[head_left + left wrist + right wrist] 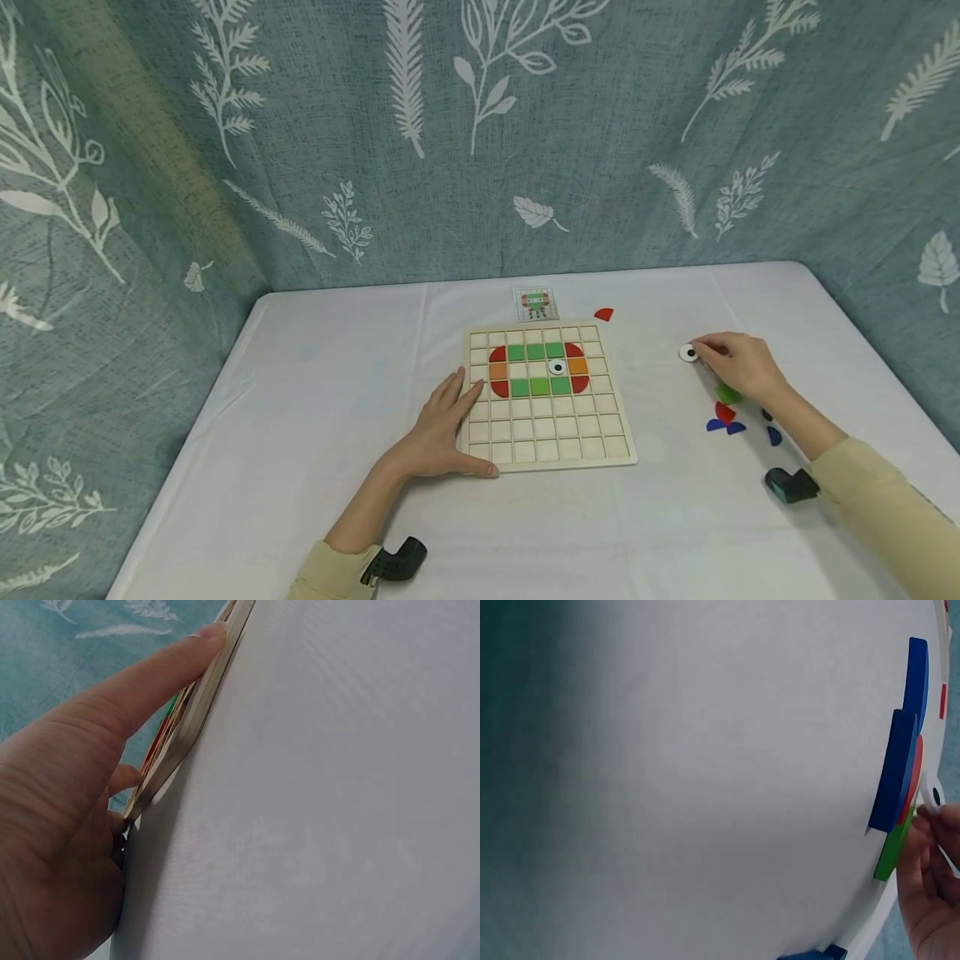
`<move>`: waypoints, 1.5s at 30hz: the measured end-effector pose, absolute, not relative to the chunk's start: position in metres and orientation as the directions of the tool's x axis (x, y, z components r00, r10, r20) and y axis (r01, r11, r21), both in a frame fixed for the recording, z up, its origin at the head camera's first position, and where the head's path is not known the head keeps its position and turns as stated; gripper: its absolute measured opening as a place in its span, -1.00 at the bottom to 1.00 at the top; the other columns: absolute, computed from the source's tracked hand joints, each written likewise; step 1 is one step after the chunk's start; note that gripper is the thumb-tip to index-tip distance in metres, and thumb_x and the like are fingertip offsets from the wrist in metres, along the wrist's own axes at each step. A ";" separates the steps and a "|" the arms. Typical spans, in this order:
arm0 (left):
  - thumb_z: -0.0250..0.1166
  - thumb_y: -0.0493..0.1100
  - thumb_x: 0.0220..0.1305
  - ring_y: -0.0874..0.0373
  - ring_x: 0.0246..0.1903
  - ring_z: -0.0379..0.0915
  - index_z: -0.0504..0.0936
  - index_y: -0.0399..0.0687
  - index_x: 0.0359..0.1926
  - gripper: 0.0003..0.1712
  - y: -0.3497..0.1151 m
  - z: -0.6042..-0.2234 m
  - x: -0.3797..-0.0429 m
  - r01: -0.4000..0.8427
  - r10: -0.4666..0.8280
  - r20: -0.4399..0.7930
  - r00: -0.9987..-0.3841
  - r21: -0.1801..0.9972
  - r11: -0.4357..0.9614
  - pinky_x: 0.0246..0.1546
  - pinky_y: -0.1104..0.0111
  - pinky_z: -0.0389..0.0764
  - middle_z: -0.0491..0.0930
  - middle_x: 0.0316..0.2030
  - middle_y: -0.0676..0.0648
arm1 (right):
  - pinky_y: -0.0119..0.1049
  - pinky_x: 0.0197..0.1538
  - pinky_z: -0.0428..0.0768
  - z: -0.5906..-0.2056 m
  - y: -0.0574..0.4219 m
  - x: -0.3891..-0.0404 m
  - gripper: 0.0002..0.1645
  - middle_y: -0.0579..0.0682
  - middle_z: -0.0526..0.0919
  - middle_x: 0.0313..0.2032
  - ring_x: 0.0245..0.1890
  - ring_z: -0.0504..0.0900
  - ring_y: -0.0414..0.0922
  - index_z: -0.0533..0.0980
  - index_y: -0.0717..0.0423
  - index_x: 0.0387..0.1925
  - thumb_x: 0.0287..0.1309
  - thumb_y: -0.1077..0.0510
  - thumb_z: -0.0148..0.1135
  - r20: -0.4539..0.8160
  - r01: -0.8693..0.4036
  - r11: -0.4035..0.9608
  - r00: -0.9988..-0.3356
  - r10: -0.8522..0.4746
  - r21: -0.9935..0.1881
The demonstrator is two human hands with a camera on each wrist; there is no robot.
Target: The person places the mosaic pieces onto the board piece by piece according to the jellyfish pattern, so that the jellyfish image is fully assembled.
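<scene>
A pale wooden grid board (551, 427) lies on the table, bearing red, orange and green pieces and one round eye piece (557, 367). My left hand (438, 425) rests along its left side, fingers spread on the left edge and thumb at the front corner; the left wrist view shows the thumb (161, 679) lying on the board's rim. Over to the right, my right hand (738, 364) pinches a second white eye piece (687, 353) with a black centre between thumb and fingertips. That eye piece (933, 793) shows at the right border of the right wrist view.
Near the right hand lie a green piece (727, 394), a red piece (724, 412) and several blue pieces (736, 428). Behind the board are a small pattern card (536, 305) and a red quarter-round piece (603, 314). A patterned curtain (450, 167) hangs behind the white table.
</scene>
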State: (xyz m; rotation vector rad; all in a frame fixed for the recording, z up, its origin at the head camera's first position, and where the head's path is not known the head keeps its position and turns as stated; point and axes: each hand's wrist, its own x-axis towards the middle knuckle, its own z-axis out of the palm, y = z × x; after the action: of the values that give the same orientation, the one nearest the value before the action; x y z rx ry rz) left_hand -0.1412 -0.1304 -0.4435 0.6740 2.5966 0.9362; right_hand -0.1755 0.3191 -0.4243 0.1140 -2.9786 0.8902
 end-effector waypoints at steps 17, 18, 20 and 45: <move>0.59 0.25 -0.22 -0.11 0.49 -0.49 -0.04 -0.06 0.55 0.42 -0.131 -0.445 -0.141 0.330 0.526 -0.117 -0.842 0.661 0.674 0.33 -0.21 -0.12 -0.36 0.53 -0.21 | 0.10 -0.05 0.56 -0.427 0.323 -0.172 -0.67 0.23 0.60 -0.05 -0.10 0.55 0.13 0.56 0.28 0.04 0.23 0.34 0.22 0.089 -0.263 0.800 -0.962 -0.257 -0.539; 0.58 0.25 -0.22 -0.11 0.49 -0.49 -0.04 -0.06 0.54 0.42 -0.131 -0.445 -0.141 0.330 0.526 -0.116 -0.842 0.661 0.674 0.33 -0.21 -0.12 -0.36 0.53 -0.21 | 0.09 -0.06 0.56 -0.427 0.323 -0.172 -0.68 0.22 0.61 -0.07 -0.11 0.56 0.11 0.57 0.28 0.03 0.23 0.32 0.25 0.091 -0.259 0.803 -0.964 -0.250 -0.536; 0.59 0.24 -0.22 -0.12 0.49 -0.48 -0.04 -0.06 0.54 0.42 -0.131 -0.445 -0.141 0.331 0.527 -0.115 -0.842 0.661 0.674 0.33 -0.22 -0.12 -0.36 0.53 -0.21 | 0.08 -0.06 0.56 -0.427 0.322 -0.172 -0.68 0.21 0.61 -0.11 -0.14 0.56 0.10 0.58 0.29 0.01 0.23 0.29 0.28 0.095 -0.254 0.802 -0.966 -0.241 -0.540; 0.57 0.25 -0.20 -0.11 0.49 -0.49 -0.04 -0.07 0.54 0.41 -0.131 -0.444 -0.141 0.325 0.527 -0.126 -0.840 0.662 0.676 0.34 -0.21 -0.12 -0.36 0.53 -0.20 | -0.26 -0.09 0.61 -0.420 0.219 -0.182 -0.61 0.05 0.64 -0.15 -0.18 0.58 -0.09 0.55 0.18 0.00 0.16 0.16 0.39 0.068 -0.225 0.612 -0.961 -0.268 -0.758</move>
State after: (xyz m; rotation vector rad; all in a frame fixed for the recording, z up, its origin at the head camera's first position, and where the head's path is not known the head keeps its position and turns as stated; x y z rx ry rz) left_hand -0.1411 -0.1311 -0.4439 0.6768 2.5845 0.9341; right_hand -0.1824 0.2188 -0.4198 0.4388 -2.8673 1.3362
